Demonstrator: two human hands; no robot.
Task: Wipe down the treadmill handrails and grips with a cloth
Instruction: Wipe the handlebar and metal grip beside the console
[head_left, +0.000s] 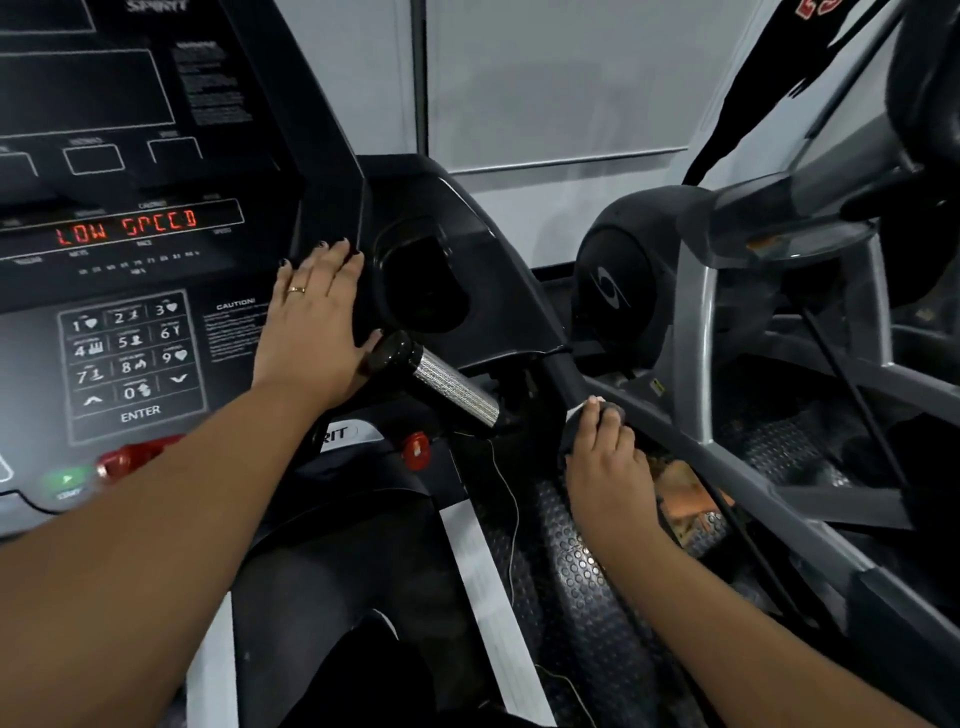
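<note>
Cloth (570, 434) is dark and mostly hidden under our right hand (605, 467), which grips it on the black handrail (563, 376). We can hardly see its shape. Our left hand (317, 317) lies flat, fingers straight, on the edge of the screen panel (156, 234), holding nothing. Between our hands sticks out a shiny silver grip (452, 387). Past our right hand stands another gym machine (701, 291), on bumpy black floor (597, 597), by a white wall (571, 78).
</note>
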